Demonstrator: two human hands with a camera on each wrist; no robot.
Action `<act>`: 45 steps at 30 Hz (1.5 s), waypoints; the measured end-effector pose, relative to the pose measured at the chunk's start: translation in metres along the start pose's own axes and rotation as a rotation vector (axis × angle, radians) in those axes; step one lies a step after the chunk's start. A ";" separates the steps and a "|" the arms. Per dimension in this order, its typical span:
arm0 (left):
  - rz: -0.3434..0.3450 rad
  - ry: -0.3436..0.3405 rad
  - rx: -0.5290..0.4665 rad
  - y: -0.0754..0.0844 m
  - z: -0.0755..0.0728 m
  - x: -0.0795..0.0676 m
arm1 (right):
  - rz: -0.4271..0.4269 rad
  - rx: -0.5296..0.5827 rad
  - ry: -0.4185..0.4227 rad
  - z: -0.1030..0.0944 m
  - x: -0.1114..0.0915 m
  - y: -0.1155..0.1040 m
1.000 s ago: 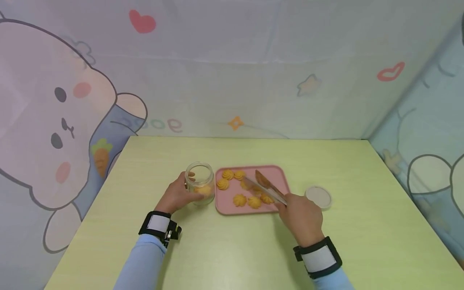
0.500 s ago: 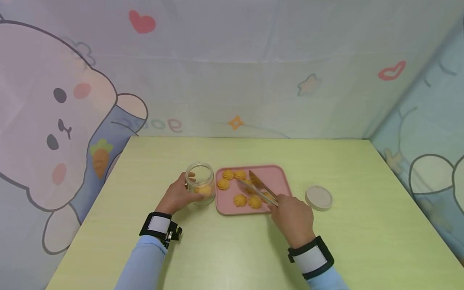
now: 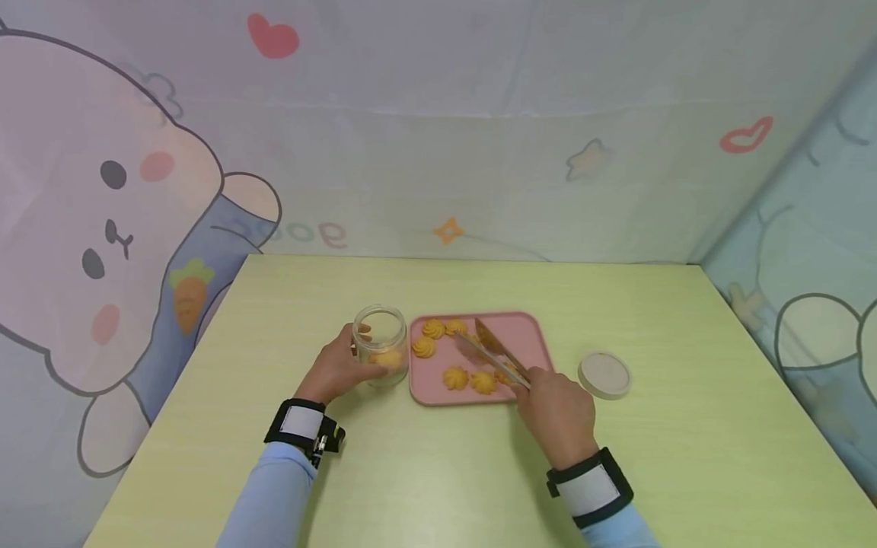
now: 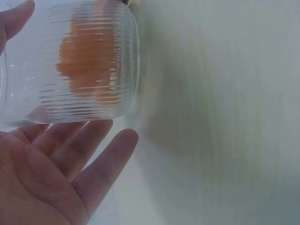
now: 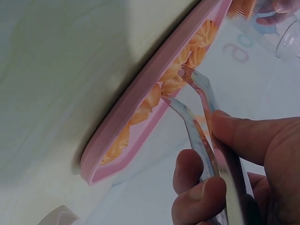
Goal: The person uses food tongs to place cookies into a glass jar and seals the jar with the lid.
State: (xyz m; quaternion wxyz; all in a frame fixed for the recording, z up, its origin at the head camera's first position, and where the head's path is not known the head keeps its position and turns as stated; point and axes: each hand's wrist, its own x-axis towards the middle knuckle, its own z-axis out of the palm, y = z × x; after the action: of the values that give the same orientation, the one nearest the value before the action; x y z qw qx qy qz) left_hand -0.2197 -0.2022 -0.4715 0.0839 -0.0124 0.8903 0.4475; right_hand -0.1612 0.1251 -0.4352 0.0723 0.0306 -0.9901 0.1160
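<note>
My left hand point(image 3: 339, 369) holds an upright glass jar point(image 3: 397, 342) on the table, thumb on the near side and fingertips visible through the far side. Yellow swirled cookies point(image 4: 89, 58) lie in the jar's bottom. With my right hand point(image 3: 558, 415) I grip metal tongs point(image 5: 205, 93) over the pink tray point(image 3: 438, 393), beside the jar. Their tips are spread apart among the piped cookies point(image 3: 455, 378). Several cookies lie on the tray, some partly hidden behind the tongs. Whether the tips touch a cookie, I cannot tell.
A round pale lid point(image 3: 605, 374) lies to the right of the tray. The light yellow-green table point(image 3: 425, 479) ends at a cartoon-printed cloth backdrop point(image 3: 479, 152) behind it and at the sides.
Over the last second my right hand and the tongs have moved left over the tray, then barely shifted. The left hand and jar stay in place.
</note>
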 end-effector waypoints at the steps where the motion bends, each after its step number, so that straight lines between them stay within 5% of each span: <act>1: -0.004 0.000 -0.001 0.000 0.000 0.000 | -0.001 0.000 0.000 0.000 0.000 0.000; 45: -0.019 0.001 -0.011 0.001 0.005 -0.005 | -0.005 0.065 -0.020 -0.008 -0.009 0.007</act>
State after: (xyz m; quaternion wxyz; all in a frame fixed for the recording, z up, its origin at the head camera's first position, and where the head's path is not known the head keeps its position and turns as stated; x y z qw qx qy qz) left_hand -0.2145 -0.1975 -0.4727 0.0878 -0.0215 0.8876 0.4517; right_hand -0.1521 0.1337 -0.4302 0.0618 0.0365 -0.9864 0.1476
